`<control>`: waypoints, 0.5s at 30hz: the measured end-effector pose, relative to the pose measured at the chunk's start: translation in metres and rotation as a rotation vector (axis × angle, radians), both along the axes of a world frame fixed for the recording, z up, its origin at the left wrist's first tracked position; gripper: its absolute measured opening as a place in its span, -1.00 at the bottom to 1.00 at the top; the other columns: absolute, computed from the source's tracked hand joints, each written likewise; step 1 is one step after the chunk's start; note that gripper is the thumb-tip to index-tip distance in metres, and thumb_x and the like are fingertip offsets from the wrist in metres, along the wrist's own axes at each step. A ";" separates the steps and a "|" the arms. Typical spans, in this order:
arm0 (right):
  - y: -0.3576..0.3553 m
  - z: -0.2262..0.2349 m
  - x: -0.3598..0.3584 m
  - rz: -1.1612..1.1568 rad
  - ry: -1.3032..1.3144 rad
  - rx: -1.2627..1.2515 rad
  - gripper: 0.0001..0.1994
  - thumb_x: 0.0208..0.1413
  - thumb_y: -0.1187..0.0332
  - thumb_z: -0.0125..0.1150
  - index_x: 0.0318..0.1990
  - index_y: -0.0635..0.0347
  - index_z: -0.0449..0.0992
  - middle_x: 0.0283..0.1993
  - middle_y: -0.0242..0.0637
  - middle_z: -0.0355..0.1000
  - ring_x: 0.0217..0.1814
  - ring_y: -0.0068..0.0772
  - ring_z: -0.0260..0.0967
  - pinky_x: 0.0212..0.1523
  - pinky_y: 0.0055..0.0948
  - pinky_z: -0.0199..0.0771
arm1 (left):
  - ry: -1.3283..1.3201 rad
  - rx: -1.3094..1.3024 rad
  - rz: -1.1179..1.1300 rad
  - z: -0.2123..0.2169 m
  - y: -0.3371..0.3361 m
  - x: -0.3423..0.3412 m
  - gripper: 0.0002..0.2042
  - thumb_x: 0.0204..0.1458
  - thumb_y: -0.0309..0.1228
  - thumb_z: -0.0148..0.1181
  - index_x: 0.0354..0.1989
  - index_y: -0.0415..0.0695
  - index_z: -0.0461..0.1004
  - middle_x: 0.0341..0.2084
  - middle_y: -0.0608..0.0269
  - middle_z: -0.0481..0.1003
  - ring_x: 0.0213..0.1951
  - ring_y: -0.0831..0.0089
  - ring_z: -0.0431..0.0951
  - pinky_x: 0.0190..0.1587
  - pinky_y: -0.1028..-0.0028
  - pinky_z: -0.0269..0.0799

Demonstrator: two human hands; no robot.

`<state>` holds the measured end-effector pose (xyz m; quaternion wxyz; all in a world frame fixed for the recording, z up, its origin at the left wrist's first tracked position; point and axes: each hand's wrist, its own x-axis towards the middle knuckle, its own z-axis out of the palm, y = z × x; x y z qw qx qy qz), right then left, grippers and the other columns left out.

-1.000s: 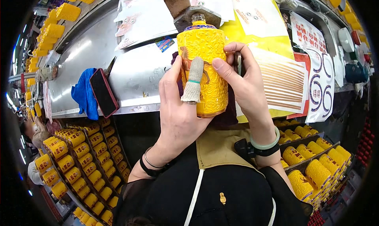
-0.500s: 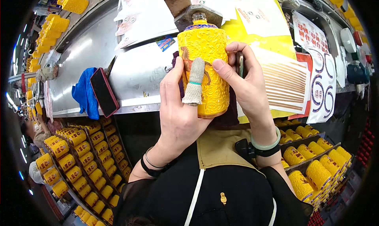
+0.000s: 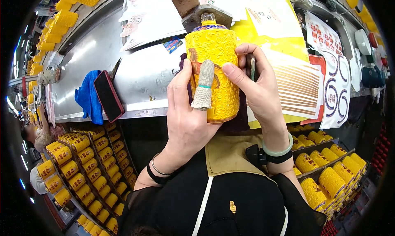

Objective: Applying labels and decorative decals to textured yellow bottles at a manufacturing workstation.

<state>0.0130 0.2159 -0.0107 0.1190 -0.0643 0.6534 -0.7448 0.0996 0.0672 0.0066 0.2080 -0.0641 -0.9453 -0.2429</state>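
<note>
I hold a yellow embossed ceramic bottle (image 3: 218, 50) upright in front of me, with a clear glass neck and a blue rim at its top. My left hand (image 3: 187, 112) wraps its left side from below; the thumb wears a knitted fabric finger cot (image 3: 204, 85) pressed against the bottle's front. My right hand (image 3: 257, 89) grips the right side, its thumb on the front, and also pinches a small dark flat tool (image 3: 251, 67) between the fingers. A dark cloth shows behind the bottle.
A steel bench (image 3: 140, 75) lies ahead with a blue cloth (image 3: 88, 98), a dark phone in a red case (image 3: 108, 96) and sheets of stickers (image 3: 296, 87). Trays of several yellow bottles stand at lower left (image 3: 78, 162) and lower right (image 3: 329, 170). Another person sits at far left (image 3: 35, 133).
The bottle and both hands stay almost still; my right thumb shifted slightly on the bottle's front.
</note>
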 end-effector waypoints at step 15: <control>0.001 0.010 0.003 0.012 -0.135 -0.186 -0.63 0.30 0.24 0.36 0.07 0.25 0.39 -0.17 -0.47 0.29 -0.14 -0.69 0.20 -0.07 -0.66 0.27 | -0.074 -0.143 0.006 0.011 0.005 -0.002 -0.29 -0.12 -0.29 0.51 0.31 -0.05 0.45 0.24 -0.39 0.21 0.16 -0.22 0.39 0.16 0.11 0.48</control>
